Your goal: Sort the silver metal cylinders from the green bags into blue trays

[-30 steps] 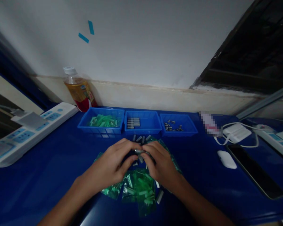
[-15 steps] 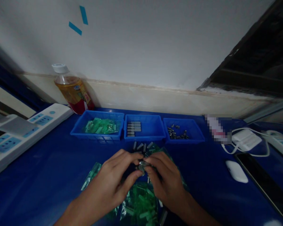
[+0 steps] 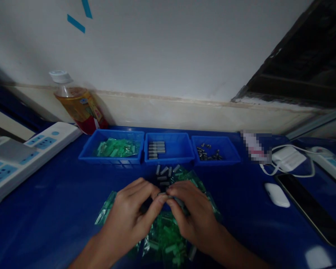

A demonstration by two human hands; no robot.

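Note:
My left hand (image 3: pixel 131 211) and my right hand (image 3: pixel 194 215) meet fingertip to fingertip over the blue table. Both are closed in a pinch on a small grey metal piece (image 3: pixel 167 197) between them. Beneath and around the hands lies a heap of small green plastic bags (image 3: pixel 165 239). Just beyond the fingers, several loose grey metal cylinders (image 3: pixel 164 172) lie on the table.
Three blue trays stand in a row behind: green bags (image 3: pixel 114 148), grey cylinders (image 3: pixel 156 147), small dark parts (image 3: pixel 210 153). A drink bottle (image 3: pixel 75 102) and white power strip (image 3: pixel 25 149) are at left. A white mouse-like object (image 3: pixel 277 195), phone (image 3: pixel 310 207) and charger (image 3: pixel 287 157) are at right.
The view has shifted slightly up and right. My hands stay together, fingers working the small grey piece; they have dropped a little lower in the picture.

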